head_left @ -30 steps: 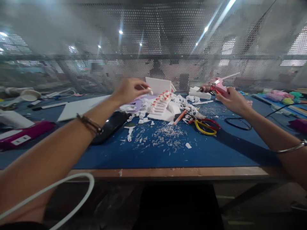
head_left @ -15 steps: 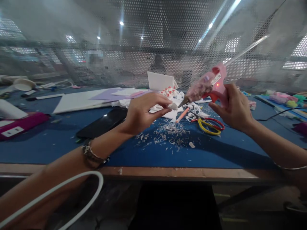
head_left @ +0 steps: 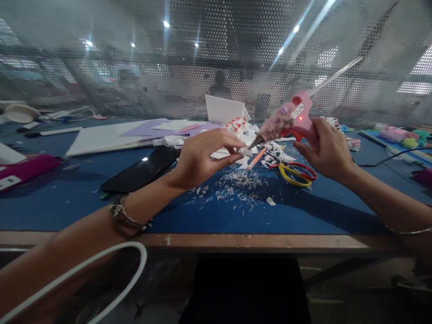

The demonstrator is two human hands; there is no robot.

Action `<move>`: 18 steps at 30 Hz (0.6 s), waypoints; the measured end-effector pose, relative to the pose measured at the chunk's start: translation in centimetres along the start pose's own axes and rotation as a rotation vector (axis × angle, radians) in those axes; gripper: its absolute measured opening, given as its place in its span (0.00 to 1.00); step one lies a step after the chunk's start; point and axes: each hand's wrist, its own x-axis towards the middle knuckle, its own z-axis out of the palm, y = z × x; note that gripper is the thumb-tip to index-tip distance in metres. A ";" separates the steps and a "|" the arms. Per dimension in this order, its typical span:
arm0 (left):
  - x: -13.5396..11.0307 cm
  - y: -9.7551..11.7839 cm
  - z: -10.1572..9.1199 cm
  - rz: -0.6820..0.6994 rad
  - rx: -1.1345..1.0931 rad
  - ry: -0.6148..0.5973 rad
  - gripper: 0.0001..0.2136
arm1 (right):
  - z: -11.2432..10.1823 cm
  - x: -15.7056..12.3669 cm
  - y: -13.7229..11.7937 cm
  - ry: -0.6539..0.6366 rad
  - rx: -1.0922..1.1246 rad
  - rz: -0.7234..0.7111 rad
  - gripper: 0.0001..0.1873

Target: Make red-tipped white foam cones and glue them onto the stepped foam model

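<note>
Between thumb and fingers, my left hand pinches a small white piece, mostly covered by the fingertips; its exact kind is unclear. My right hand is wrapped round the handle of a pink glue gun, whose red light is on. A clear glue stick pokes out of its back end. The gun's nozzle points down and left, right beside the white piece; whether they touch I cannot tell. Below the gun lie scissors with yellow and red handles and an orange stick.
White shavings litter the blue table mat. A black phone lies by my left forearm. Behind are white and purple sheets, an upright white board and a red-and-white decorated piece. Coloured fluffy bits sit far right.
The glue gun has shifted slightly left and its nozzle has come closer to the white piece. My left hand keeps its pinch. The view has moved a little.
</note>
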 end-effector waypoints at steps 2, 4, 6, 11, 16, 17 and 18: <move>0.0 -0.1 0.0 0.042 0.011 0.017 0.05 | 0.1 0.0 0.1 0.029 -0.019 -0.041 0.28; 0.1 -0.2 0.1 0.061 0.026 0.029 0.05 | 0.3 0.1 0.2 0.059 -0.034 -0.075 0.29; 0.1 -0.3 0.1 0.081 0.032 0.037 0.05 | 0.4 0.1 0.3 0.071 -0.036 -0.089 0.28; 0.1 -0.3 0.1 0.108 0.021 0.038 0.05 | 0.5 0.1 0.3 0.083 -0.023 -0.111 0.28; 0.1 -0.3 0.1 0.097 0.027 0.038 0.05 | 0.5 0.1 0.4 0.100 -0.031 -0.132 0.28; 0.1 -0.3 0.2 0.098 0.026 0.037 0.06 | 0.5 0.1 0.4 0.099 -0.031 -0.133 0.27; 0.1 -0.3 0.2 0.100 0.024 0.034 0.06 | 0.5 0.1 0.4 0.097 -0.029 -0.134 0.27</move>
